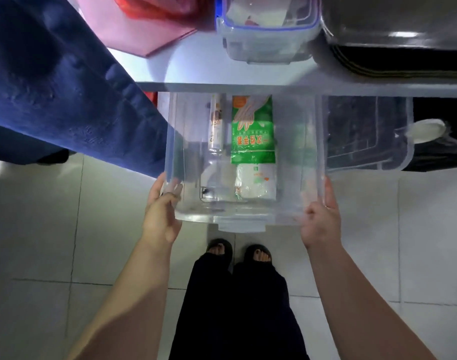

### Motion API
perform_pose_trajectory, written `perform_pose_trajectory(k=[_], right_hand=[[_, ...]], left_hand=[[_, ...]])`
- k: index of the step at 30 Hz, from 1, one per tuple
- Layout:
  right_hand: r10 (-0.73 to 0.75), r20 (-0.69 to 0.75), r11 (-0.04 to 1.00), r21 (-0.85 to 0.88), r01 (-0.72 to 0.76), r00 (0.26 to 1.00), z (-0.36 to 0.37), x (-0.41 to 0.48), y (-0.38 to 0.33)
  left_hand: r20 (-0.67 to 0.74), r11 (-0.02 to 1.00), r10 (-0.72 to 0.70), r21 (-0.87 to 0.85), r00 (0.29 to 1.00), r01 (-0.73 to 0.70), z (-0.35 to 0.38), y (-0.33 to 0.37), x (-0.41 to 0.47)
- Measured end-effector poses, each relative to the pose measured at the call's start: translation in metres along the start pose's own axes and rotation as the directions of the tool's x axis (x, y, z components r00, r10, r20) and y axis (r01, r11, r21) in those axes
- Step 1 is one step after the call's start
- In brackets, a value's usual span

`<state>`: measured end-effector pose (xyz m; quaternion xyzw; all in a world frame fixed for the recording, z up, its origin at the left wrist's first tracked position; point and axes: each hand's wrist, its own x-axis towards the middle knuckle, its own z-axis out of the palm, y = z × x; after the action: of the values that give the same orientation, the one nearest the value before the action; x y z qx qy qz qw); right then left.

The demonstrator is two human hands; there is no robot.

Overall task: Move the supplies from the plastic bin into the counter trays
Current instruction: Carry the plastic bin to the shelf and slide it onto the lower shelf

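Bin (241, 221) is low in front of the person, above the tiled floor (40, 229), with its far end tucked under the edge of the table (196, 71); whether it rests on anything cannot be told. The left hand (161, 211) grips its near left corner with fingers curled over the rim, and the right hand (320, 219) grips the near right corner in the same way. All the supplies in view are in the bin: a green packet (253, 133) in the middle, a white packet (256, 183) just near of it, and a clear roll (215, 123) to their left. Up on the table stand a blue-rimmed box (266, 42) with something pale inside and, to its right, a dark tray (393, 48) whose contents are not visible. By this view, the task looks barely begun: the bin has yet to reach a spot where it can be unpacked, and all three items are left to lift out and place in the trays. A second clear bin (365, 136) sits to the right under the table, and blue cloth (53, 87) hangs at the left.
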<state>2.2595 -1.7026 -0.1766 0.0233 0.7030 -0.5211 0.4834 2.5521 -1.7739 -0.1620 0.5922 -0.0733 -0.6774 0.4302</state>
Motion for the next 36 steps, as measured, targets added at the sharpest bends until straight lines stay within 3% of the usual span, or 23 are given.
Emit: perform_pose_trajectory(k=[2, 6, 9, 13, 15, 18, 21, 23, 26, 28, 33, 36], right_hand=[[-0.024, -0.013, 0.999, -0.034, 0.023, 1.000, 0.007, 0.008, 0.013], [-0.006, 0.004, 1.000, 0.006, 0.006, 1.000, 0.022, 0.029, 0.019], [-0.039, -0.024, 0.999, 0.002, 0.039, 0.999, 0.045, 0.049, 0.001], [-0.032, -0.064, 0.990, 0.137, 0.040, 0.997, 0.070, 0.074, -0.022], [-0.019, -0.050, 0.978, 0.206, 0.029, 0.999, 0.075, 0.079, -0.028], [0.005, -0.052, 0.989, 0.150, 0.003, 0.999, 0.071, 0.074, -0.027], [-0.004, -0.006, 0.997, 0.073, 0.004, 1.000, 0.052, 0.054, -0.026], [0.048, 0.016, 0.985, 0.165, -0.050, 0.999, 0.033, 0.039, -0.028], [0.137, 0.009, 0.938, 0.320, -0.133, 0.990, -0.002, 0.029, -0.027], [0.203, 0.011, 0.895, 0.403, -0.190, 0.979, -0.025, 0.029, -0.027], [0.328, 0.136, 0.751, 0.562, -0.346, 0.935, -0.081, 0.047, -0.024], [0.387, 0.275, 0.647, 0.599, -0.472, 0.880, -0.104, 0.066, -0.022]], left_hand=[[0.111, 0.990, -0.004, -0.140, 0.994, 0.020, -0.001, -0.005, 0.014], [0.134, 0.956, -0.046, -0.282, 0.990, 0.083, 0.002, 0.004, 0.044], [0.244, 0.980, 0.021, -0.198, 0.970, 0.028, 0.015, 0.017, 0.067], [0.230, 0.988, 0.008, -0.150, 0.973, 0.028, 0.031, 0.022, 0.088], [0.197, 0.994, -0.024, -0.097, 0.980, 0.043, 0.034, 0.026, 0.094], [0.084, 0.998, -0.030, 0.065, 0.996, 0.025, 0.035, 0.033, 0.086], [-0.180, 0.975, 0.116, 0.209, 0.977, -0.077, 0.037, 0.035, 0.059], [-0.294, 0.925, 0.276, 0.339, 0.915, -0.171, 0.044, 0.036, 0.032], [-0.076, 0.695, 0.531, 0.609, 0.844, -0.382, 0.067, 0.033, -0.009], [0.082, 0.574, 0.552, 0.684, 0.830, -0.450, 0.094, 0.026, -0.029], [0.283, 0.633, 0.306, 0.653, 0.909, -0.417, 0.199, -0.010, -0.064], [0.350, 0.694, 0.081, 0.653, 0.933, -0.305, 0.265, -0.045, -0.073]])
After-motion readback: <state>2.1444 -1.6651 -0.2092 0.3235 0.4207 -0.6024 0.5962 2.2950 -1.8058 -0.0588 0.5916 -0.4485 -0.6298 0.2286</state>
